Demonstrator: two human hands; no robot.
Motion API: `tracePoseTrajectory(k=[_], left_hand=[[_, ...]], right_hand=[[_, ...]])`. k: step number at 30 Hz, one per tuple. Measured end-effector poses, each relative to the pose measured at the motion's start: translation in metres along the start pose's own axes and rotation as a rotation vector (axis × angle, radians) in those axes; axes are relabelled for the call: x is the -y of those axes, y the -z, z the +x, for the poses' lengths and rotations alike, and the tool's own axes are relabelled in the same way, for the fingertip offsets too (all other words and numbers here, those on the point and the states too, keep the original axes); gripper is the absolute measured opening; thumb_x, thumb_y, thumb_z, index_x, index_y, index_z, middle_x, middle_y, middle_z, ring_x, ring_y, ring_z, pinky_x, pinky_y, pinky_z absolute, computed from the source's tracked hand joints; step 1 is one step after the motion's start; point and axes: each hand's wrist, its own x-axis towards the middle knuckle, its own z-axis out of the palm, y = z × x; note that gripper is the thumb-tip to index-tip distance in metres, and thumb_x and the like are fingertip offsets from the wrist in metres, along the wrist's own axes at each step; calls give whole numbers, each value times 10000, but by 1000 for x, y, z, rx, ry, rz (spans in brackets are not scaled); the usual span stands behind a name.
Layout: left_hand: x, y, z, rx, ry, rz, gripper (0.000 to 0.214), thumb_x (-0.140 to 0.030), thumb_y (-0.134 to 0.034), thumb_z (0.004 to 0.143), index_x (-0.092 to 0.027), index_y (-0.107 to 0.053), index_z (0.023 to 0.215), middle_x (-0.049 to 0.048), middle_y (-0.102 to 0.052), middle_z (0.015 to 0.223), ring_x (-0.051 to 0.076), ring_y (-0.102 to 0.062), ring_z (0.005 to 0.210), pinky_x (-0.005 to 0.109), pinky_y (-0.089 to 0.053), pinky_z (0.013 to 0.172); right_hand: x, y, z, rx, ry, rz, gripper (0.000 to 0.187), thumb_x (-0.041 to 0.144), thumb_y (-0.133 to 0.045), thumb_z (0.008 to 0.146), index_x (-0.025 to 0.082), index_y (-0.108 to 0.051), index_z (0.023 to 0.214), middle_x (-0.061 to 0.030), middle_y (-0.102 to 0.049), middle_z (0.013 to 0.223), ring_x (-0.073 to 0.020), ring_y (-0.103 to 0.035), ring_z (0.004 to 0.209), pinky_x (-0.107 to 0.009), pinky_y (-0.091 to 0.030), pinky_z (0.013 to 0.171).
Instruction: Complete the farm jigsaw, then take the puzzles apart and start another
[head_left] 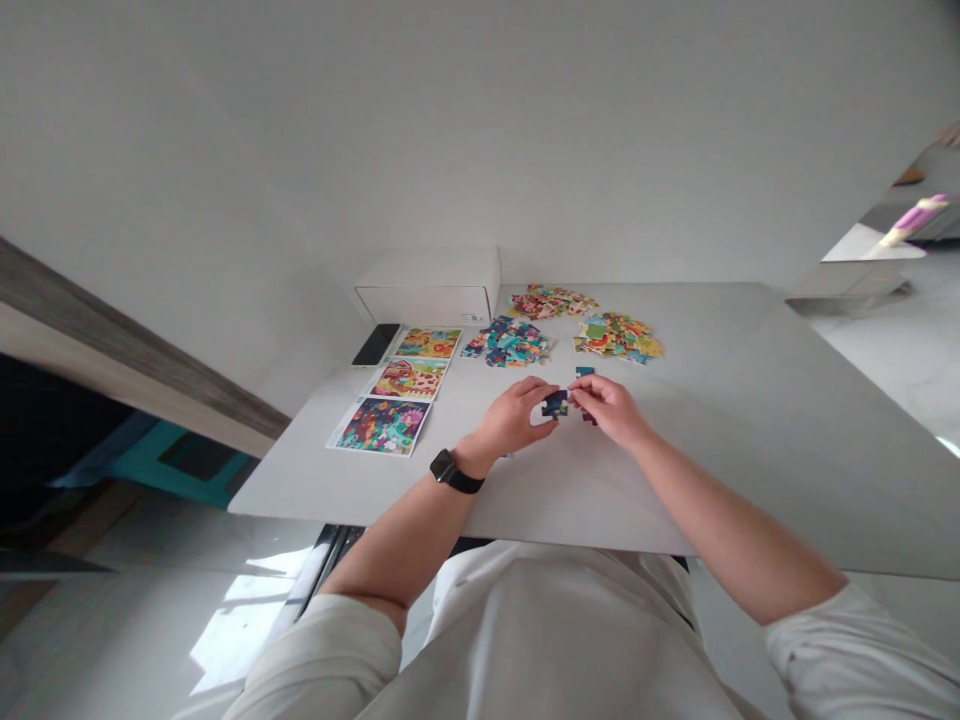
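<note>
Two hands sit close together over the table in my feed. My left hand [514, 418] is closed in a pinch on a dark blue jigsaw piece [555, 404], holding it up at the fingertips, with a black smartwatch [454, 472] on that wrist. My right hand [604, 410] is closed as well, just beside the blue piece, its fingers around a teal and dark red puzzle piece [585, 372]; from here I cannot tell whether that is one piece or two. Both hands are over a pale tabletop [712, 470]. Beyond them lie a heap of blue and teal pieces [506, 342], a heap of yellow and teal pieces [616, 337] and, farthest, a heap of red and yellow pieces [551, 301]. To the left, three picture cards [409, 379] run in a row, with a black phone [376, 344] beside them and a white box [427, 287] behind
</note>
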Motion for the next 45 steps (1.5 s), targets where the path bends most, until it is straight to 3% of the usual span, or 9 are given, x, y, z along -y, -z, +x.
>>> tracePoseTrajectory(k=[4,8,14,20,26,32,39,42,45], left_hand=[[30,27,0,-13,103,142,556,-331,-720,924,-202,-620,1456,142,-672,1432,310,-622,1367,468,-504,1198],[72,50,-3,58,191,211,460,-331,-656,927,-200,-671,1368,123,-720,1351,297,-675,1284,467,-531,1158],[111,43,1,180,241,247,445,-341,-629,891,-197,-704,1306,134,-735,1316,301,-695,1253,438,-550,1131],[115,35,5,161,222,265,422,-286,-580,886,-182,-721,1270,125,-737,1332,287,-668,1304,441,-516,1184],[120,29,0,103,236,221,389,-296,-563,942,-187,-735,1273,135,-714,1408,283,-643,1360,463,-478,1235],[122,25,0,101,241,215,399,-301,-545,980,-193,-734,1314,116,-702,1452,260,-622,1401,449,-446,1271],[120,20,-1,83,238,239,391,-282,-548,994,-162,-740,1313,146,-685,1472,277,-596,1431,478,-443,1267],[110,26,-4,71,198,220,358,-321,-600,990,-188,-746,1288,137,-706,1433,288,-601,1413,510,-432,1262],[97,39,-11,169,129,118,388,-466,-704,951,-212,-757,1241,116,-745,1332,285,-661,1305,463,-472,1206]], right_hand=[[1,26,8,-124,58,35,402,603,-767,830,236,-742,992,-52,-788,888,-198,-705,793,-339,-573,750],[-2,48,15,-207,67,56,424,626,-761,817,238,-730,985,-52,-776,867,-205,-704,798,-346,-568,745],[-9,54,14,-200,122,-126,335,547,-676,898,238,-743,1010,-50,-788,881,-211,-713,802,-363,-576,778],[-25,52,20,-99,249,-526,223,352,-609,951,257,-782,1057,-86,-797,1092,-261,-735,1022,-437,-594,949],[-49,44,35,19,366,-797,298,313,-643,973,254,-781,1230,-125,-734,1340,-302,-654,1287,-530,-478,1194],[-63,39,38,79,324,-912,393,389,-666,986,258,-759,1345,-131,-647,1511,-333,-605,1386,-554,-458,1229],[-61,42,36,95,330,-929,389,361,-679,975,245,-758,1339,-141,-649,1511,-336,-613,1386,-554,-477,1214],[-61,43,33,104,340,-934,390,353,-679,973,245,-756,1340,-140,-650,1508,-332,-620,1378,-546,-481,1214],[-59,44,29,106,347,-936,411,355,-673,981,256,-739,1374,-140,-634,1528,-338,-605,1401,-560,-469,1223]])
